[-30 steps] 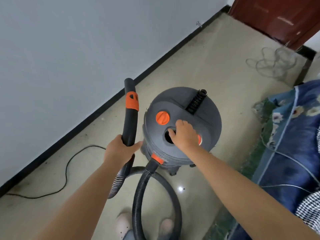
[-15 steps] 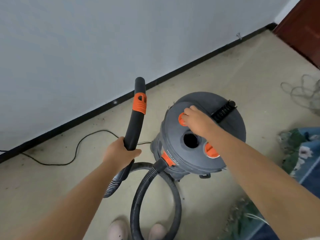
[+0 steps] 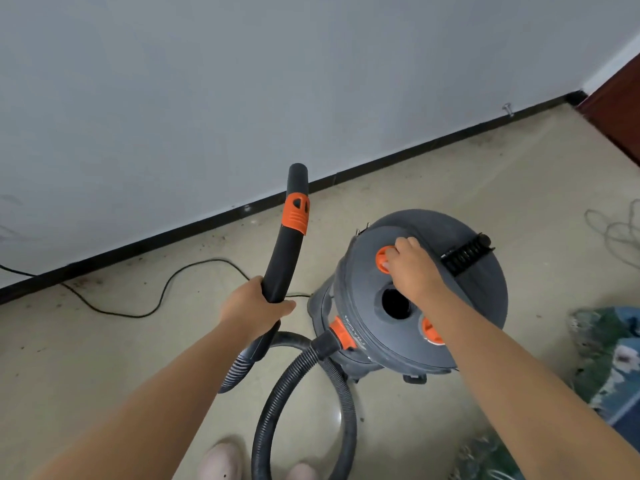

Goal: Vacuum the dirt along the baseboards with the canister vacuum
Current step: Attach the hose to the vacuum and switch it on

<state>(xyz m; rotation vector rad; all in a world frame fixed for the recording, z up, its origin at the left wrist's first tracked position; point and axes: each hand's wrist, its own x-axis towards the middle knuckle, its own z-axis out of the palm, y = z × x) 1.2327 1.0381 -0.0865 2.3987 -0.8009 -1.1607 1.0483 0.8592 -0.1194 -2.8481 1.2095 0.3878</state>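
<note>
The canister vacuum stood on the floor a short way out from the black baseboard, just beside the person's feet, its round lid tipped toward the camera. The right hand lay on the lid with fingers curled over the orange knob; whether the grip pinched or only pressed it could not be told. The step looked like switching the machine on, and it would go best with a firm, square press or turn on the knob while the canister stayed planted. The left hand had a closed grip round the curved wand handle, which steadied the hose looping on the floor. The handle's long axis ran up and away from the person, its open tip pointing toward the wall above the baseboard; it would need lowering toward the specks of dirt along the edge. A black power cord trailed across that strip and could snag.
</note>
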